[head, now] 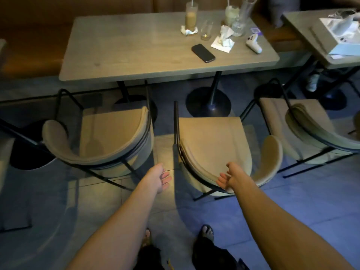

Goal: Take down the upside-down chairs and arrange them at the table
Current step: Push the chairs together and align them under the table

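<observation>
Chairs [210, 145] stand upright, tan-cushioned on black frames, at the table [136, 55]; both hands' grips apart, empty.

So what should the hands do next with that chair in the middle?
Probably take hold of the middle chair by its curved backrest and turn it square to the table. Both hands are open and hold nothing: the right hand is at the backrest, the left hand beside it, and the chair stands angled.

The grey wooden bench [120, 47] carries a black phone [203, 53], a white controller [253, 43], crumpled napkins [224, 40] and several glasses [191, 15]. Three chairs [109, 137] stand upright on the tiled floor [272, 207].
</observation>
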`<action>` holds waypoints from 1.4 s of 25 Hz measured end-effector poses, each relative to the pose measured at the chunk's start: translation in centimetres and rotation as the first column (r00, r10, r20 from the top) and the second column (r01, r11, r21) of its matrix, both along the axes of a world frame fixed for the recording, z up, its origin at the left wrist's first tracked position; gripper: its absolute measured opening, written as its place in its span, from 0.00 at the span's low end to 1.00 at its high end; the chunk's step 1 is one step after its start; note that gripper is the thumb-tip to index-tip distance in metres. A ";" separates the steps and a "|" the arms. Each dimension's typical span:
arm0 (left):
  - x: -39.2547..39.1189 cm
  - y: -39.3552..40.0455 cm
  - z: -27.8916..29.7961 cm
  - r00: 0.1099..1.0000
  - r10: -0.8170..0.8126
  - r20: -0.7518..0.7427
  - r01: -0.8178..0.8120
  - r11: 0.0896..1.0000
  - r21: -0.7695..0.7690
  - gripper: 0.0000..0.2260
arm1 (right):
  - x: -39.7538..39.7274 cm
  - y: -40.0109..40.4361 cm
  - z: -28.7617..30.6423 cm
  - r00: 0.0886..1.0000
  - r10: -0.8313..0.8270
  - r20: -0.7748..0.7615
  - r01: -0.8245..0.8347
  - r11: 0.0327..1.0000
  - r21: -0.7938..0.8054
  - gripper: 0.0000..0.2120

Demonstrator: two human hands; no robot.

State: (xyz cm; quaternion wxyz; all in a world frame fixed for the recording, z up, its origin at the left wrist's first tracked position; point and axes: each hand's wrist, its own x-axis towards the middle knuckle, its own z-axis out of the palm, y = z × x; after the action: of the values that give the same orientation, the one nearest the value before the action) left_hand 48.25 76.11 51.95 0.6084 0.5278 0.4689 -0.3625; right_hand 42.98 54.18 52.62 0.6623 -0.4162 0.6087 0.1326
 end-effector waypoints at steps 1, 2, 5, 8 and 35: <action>-0.3 -1.8 -0.3 1.000 -0.016 -0.001 0.016 1.000 0.014 0.13 | -1.1 -1.9 -0.2 1.000 0.007 -0.003 -0.007 1.000 -0.028 0.22; -0.6 -3.4 -0.6 1.000 -0.030 0.000 0.030 0.999 0.020 0.14 | -1.8 -3.4 -0.5 0.999 0.015 -0.030 -0.017 0.998 -0.065 0.20; -1.7 -8.0 -1.6 0.997 -0.067 -0.026 0.068 0.997 0.043 0.22 | -3.0 -8.1 -1.1 0.988 -0.048 -0.149 0.029 0.992 -0.126 0.12; -2.3 -10.8 -2.2 0.996 -0.050 -0.077 0.053 0.998 0.042 0.31 | -3.4 -11.3 -2.9 0.994 0.007 -0.105 -0.014 0.998 -0.064 0.25; 12.0 -9.6 -6.5 0.985 -0.044 -0.169 0.054 0.997 0.055 0.22 | 8.9 -14.8 -11.1 0.909 0.266 -0.322 -0.288 0.957 -0.022 0.09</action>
State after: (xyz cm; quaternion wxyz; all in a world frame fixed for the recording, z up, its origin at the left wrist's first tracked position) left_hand 60.25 66.54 45.47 0.5418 0.5245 0.5158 -0.4066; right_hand 51.85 39.42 41.51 0.5161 -0.4945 0.6457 0.2687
